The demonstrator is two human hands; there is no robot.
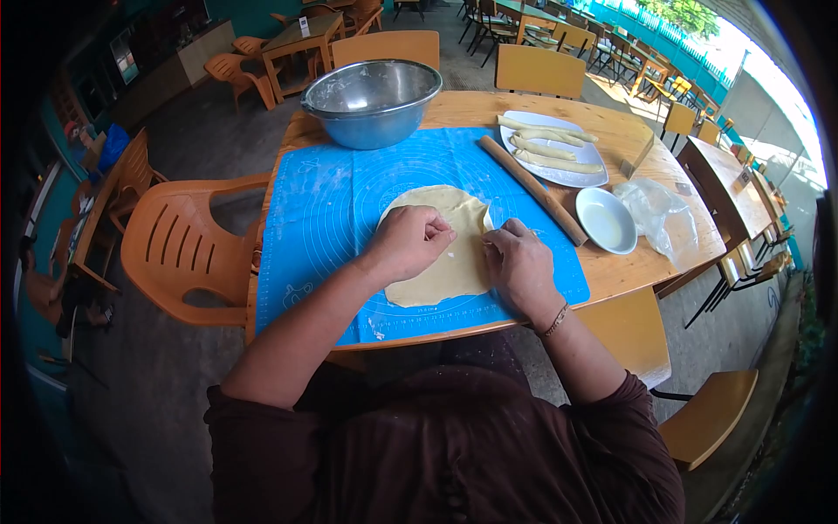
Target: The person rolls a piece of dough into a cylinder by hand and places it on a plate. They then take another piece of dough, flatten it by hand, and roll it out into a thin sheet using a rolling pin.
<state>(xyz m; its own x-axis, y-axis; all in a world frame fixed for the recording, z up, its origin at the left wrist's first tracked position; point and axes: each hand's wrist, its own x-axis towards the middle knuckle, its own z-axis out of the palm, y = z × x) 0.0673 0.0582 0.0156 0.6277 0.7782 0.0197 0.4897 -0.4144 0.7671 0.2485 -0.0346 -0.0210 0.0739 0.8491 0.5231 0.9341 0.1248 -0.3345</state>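
A flat, rolled-out sheet of dough [441, 278] lies on a blue silicone baking mat [305, 236] printed with circles and rulers. My left hand [408, 241] is over the dough's left half with its fingers curled in and the thumb against the forefinger; whatever they may hold is hidden. At the right edge, my right hand [521, 266] pinches the dough, and a bit of that edge stands up beside its fingertips. A wooden rolling pin [534, 189] lies slantwise to the right of the hands, partly on the mat.
A large metal bowl [371, 105] stands at the mat's back left. Several rolled dough strips rest on a white plate [580, 180] at the back right. Nearby are a small white bowl [606, 220] and a clear plastic bag [668, 218]. An orange chair [188, 249] touches the table's left side.
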